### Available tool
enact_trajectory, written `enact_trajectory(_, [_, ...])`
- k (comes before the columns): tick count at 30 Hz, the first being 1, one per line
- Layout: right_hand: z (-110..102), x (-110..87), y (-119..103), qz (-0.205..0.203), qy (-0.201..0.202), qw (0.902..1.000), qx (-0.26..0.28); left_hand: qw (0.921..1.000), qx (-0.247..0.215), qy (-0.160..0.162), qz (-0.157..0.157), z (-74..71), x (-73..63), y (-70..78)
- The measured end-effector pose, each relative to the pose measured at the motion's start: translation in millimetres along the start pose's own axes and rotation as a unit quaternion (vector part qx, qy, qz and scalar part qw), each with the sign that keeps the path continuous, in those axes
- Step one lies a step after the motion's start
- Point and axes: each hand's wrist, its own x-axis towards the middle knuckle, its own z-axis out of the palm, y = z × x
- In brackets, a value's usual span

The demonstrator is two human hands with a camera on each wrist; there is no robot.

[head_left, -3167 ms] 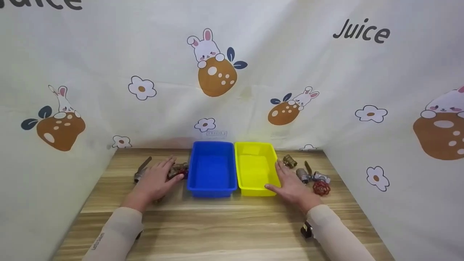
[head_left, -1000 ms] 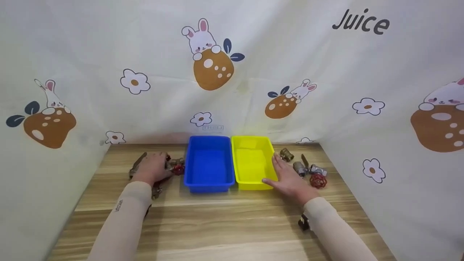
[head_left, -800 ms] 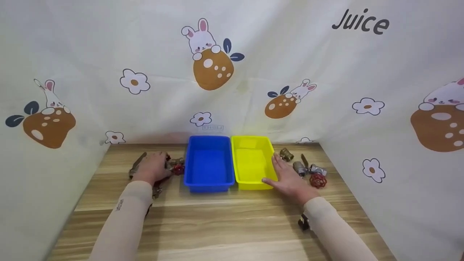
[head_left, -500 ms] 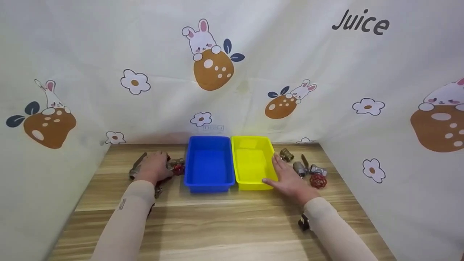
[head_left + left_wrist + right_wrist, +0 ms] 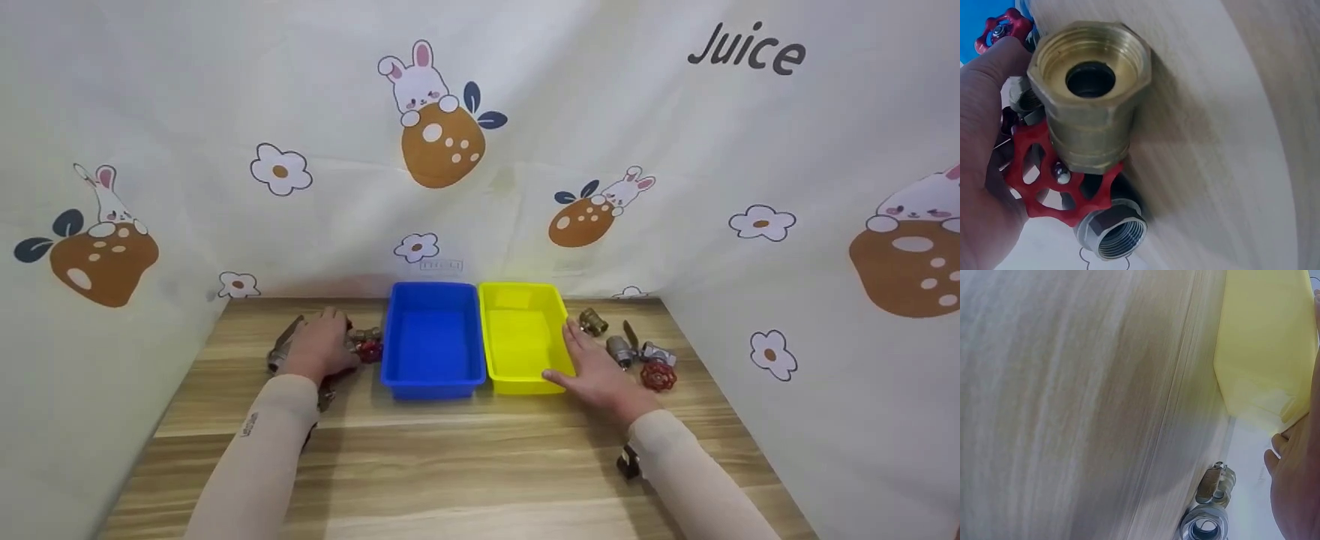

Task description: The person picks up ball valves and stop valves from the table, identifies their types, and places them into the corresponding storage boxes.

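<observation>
My left hand (image 5: 321, 349) reaches over a group of metal valves left of the blue bin. In the left wrist view its fingers curl behind the red handwheel (image 5: 1047, 208) of a gate valve, gripping it; most of the grip is hidden. In front stands a brass valve (image 5: 1092, 126) with an open threaded end. A silver threaded end (image 5: 1120, 239) shows below the wheel. My right hand (image 5: 600, 379) rests on the right side of the yellow bin (image 5: 523, 386), fingers straight and thumb at the rim.
The blue bin (image 5: 433, 390) stands beside the yellow one on the wooden table (image 5: 450, 465). Left of it lie a red-wheeled valve (image 5: 369, 350) and a lever valve (image 5: 279, 356). To the right are a brass fitting (image 5: 592, 321), a lever valve (image 5: 619, 349) and a red-wheeled valve (image 5: 658, 375).
Since the earliest frame my left hand has gone down among the valves and bent its fingers. It has barely shifted in the last second. My right hand has stayed at the yellow bin.
</observation>
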Motion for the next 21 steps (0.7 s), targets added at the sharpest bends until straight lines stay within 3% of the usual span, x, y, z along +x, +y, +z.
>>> enact_trajectory(7, [1, -1.9, 0, 0.002, 0.005, 1.0000, 0.001, 0.9990, -0.019, 0.034, 0.020, -3.1, -3.7, -3.2])
enact_trajectory(21, [2, -0.5, 0, -0.008, 0.010, 0.9999, 0.001, 0.9967, -0.074, 0.021, 0.026, -18.4, -7.4, 0.1])
